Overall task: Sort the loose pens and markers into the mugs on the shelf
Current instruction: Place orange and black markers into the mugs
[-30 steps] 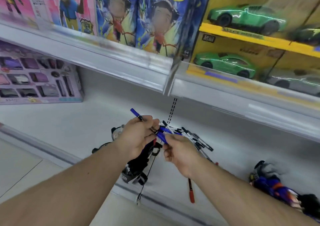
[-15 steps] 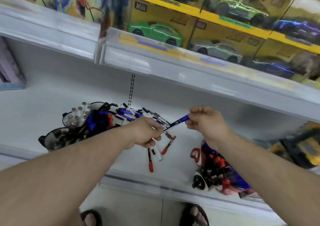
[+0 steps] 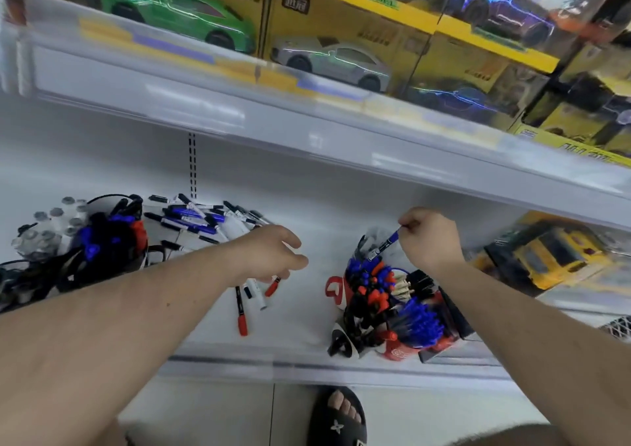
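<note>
With our right hand (image 3: 431, 240) pinching the blue-capped pen (image 3: 385, 246), we should lower it straight into the mugs (image 3: 372, 295), while our left hand (image 3: 273, 254) hangs relaxed, holding nothing.

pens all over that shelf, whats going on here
A person is sorting pens into mugs on a white shelf. The right hand pinches a blue-capped marker above the group of mugs on the right, already packed with pens. The left hand hovers open over a few loose pens. A bigger loose pile lies beside more mugs on the left.
</note>
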### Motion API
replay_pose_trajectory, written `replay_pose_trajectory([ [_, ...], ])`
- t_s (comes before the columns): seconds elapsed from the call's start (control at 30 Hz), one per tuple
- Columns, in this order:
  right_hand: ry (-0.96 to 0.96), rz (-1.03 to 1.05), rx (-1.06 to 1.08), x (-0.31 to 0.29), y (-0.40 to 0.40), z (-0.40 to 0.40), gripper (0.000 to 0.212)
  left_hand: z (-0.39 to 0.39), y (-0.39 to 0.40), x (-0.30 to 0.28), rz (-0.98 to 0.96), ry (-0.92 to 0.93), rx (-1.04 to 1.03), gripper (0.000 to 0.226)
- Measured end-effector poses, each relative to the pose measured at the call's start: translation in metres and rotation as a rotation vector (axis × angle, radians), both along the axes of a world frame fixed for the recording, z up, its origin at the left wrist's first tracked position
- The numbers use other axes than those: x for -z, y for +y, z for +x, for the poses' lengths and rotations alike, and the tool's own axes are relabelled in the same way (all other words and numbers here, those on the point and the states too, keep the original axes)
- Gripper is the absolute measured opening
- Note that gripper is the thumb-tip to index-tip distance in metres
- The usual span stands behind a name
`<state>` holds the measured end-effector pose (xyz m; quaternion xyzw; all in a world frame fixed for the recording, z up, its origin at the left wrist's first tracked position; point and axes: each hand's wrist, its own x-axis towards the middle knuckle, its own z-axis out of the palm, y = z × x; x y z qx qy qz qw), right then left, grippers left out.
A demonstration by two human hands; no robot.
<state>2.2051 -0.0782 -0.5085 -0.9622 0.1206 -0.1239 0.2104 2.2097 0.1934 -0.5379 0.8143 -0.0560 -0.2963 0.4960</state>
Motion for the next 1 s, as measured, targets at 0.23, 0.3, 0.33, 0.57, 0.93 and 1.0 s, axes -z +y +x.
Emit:
replay_pose_trajectory([
  [0.23, 0.007, -0.096, 0.001, 0.041, 0.002, 0.016, 0.023, 0.011, -0.002, 0.006, 0.023, 0.005, -0.026, 0.047],
  [0.3, 0.046, -0.098, 0.009, 0.055, 0.003, 0.019, 0.023, 0.013, -0.005, 0.007, 0.037, 0.001, -0.016, 0.047],
  [0.33, 0.069, -0.095, 0.018, 0.062, 0.003, 0.020, 0.023, 0.014, -0.006, 0.008, 0.042, 0.000, -0.007, 0.048],
  [0.57, 0.267, -0.083, 0.150, 0.107, 0.010, 0.026, 0.019, 0.016, 0.001, 0.007, 0.085, -0.004, 0.053, 0.044],
  [0.93, 0.036, -0.173, -0.194, 0.131, 0.080, 0.041, 0.020, 0.026, 0.057, 0.003, 0.127, 0.032, -0.057, 0.031],
  [1.0, 0.185, -0.100, -0.257, 0.147, 0.109, 0.049, 0.021, 0.026, 0.066, -0.001, 0.117, 0.023, -0.094, 0.032],
])
